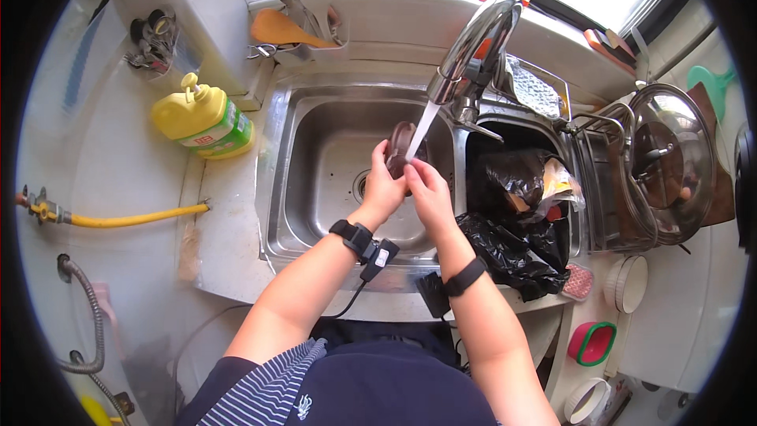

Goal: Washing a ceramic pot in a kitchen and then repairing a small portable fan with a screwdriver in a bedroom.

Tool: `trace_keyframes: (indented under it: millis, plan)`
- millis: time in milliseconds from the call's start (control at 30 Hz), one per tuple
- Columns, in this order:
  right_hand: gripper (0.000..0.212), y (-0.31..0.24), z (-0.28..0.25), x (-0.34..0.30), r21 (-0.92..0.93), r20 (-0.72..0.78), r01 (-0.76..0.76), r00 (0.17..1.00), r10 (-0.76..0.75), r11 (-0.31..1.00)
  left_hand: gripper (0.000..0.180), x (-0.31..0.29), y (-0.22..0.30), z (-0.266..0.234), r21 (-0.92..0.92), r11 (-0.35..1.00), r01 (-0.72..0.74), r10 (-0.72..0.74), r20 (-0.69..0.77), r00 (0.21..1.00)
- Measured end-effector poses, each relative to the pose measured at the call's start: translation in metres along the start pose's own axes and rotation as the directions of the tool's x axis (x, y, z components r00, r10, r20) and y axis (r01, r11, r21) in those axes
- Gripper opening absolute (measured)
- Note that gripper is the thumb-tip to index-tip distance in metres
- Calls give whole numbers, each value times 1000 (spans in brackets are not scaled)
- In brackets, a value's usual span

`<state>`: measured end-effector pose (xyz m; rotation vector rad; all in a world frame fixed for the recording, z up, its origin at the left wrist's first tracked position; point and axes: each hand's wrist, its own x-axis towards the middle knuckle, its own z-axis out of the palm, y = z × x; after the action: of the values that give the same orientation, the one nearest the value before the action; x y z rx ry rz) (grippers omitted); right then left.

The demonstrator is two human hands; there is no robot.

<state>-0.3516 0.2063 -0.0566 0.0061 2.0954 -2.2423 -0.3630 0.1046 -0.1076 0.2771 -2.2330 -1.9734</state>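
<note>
Two hands meet on one dark brown rounded piece (401, 143); can't tell what it is. Left hand (382, 189) has its fingers closed on it; right hand (430, 195) has fingertips at its lower end, grip partly hidden. Piece sits above the left basin (311, 158), at the water stream (423, 126) from the chrome tap (477, 43). Further out: black plastic bag (516, 248) at the right basin, yellow jug (203, 120) left of the sink, glass lid (674, 162) far right.
</note>
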Motion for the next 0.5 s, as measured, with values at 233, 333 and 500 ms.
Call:
trace_keyframes:
  millis: [233,333,500]
  plan:
    - [28,25,2,7,470,164,-302,953,254,829,51,-44,20,-50,293,926,-239,225,80,971]
    - [35,25,7,-4,668,246,-388,920,305,635,27,-42,16,-68,547,795,-261,381,-115,917]
    - [36,23,10,-13,759,267,-455,870,415,466,43,-25,8,-58,-53,998,29,-32,-56,998]
